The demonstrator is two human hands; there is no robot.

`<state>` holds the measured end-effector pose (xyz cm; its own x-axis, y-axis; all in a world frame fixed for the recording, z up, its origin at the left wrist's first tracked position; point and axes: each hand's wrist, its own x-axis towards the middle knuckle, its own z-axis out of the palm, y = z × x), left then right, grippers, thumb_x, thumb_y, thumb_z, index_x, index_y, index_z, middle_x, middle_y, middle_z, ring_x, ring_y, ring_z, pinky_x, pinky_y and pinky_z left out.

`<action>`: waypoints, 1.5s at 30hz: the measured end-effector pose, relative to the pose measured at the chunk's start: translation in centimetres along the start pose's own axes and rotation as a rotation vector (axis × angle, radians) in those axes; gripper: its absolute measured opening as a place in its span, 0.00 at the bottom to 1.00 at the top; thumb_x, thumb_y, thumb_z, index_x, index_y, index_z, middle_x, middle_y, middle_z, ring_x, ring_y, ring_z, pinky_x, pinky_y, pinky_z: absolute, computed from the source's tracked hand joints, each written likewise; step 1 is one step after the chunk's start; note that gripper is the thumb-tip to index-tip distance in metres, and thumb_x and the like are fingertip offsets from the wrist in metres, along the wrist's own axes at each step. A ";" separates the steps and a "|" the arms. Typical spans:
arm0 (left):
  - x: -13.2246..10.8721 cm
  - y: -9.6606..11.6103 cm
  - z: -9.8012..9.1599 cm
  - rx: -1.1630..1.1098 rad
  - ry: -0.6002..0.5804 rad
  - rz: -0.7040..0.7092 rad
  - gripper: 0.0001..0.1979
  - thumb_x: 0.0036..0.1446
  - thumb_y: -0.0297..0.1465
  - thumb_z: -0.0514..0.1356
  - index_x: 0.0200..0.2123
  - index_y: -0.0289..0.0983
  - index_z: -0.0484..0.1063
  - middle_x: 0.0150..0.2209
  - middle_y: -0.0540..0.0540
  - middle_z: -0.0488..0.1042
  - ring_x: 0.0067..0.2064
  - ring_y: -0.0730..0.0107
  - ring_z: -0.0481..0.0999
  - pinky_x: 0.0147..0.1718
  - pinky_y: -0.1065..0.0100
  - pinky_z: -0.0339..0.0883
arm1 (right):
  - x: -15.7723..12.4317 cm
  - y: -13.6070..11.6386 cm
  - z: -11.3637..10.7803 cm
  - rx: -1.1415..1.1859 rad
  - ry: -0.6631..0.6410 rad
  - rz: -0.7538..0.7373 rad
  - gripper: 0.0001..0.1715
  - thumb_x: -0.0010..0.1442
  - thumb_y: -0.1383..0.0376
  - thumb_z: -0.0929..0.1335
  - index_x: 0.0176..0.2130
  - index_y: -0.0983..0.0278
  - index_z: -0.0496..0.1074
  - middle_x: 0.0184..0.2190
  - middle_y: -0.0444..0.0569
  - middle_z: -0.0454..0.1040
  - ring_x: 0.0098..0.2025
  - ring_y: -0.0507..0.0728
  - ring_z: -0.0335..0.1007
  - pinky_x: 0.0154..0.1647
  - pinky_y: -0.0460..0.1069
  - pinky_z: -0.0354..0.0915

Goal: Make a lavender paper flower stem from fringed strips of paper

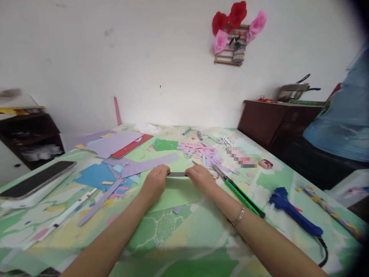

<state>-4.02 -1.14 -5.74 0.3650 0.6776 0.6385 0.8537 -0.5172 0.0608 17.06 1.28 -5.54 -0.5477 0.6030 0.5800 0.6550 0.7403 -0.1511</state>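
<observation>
My left hand [155,181] and my right hand [202,179] pinch the two ends of a short dark grey strip [177,174], held level between them. Below it lies a light green sheet of paper [173,198]. Close to my right hand are gold-handled scissors [213,174] and a green utility knife [242,197]. Left of my left hand, long purple paper strips [148,164] lie over blue paper [91,177] and small scraps. Beyond my hands is a pile of pink and purple paper bits [198,151].
A blue glue gun [295,215] with a cord lies at the right, beside a wrapped stick [328,207]. A phone [37,177] rests at the left near a white ruler-like stick [67,212]. Coloured sheets [115,142] are stacked at the back left. A brown cabinet [268,119] stands at the right.
</observation>
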 end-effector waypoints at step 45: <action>0.6 -0.5 1.2 -0.177 -0.420 -0.063 0.13 0.61 0.33 0.48 0.27 0.36 0.67 0.27 0.46 0.70 0.31 0.66 0.67 0.31 0.67 0.57 | 0.9 0.2 0.5 0.263 -0.261 0.396 0.09 0.51 0.72 0.67 0.30 0.65 0.77 0.23 0.45 0.75 0.26 0.50 0.65 0.26 0.43 0.54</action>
<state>-3.80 0.22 -6.31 0.4644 0.8451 0.2650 0.8158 -0.5246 0.2434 16.46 2.09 -5.48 -0.4187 0.8798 0.2250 0.7037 0.4709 -0.5321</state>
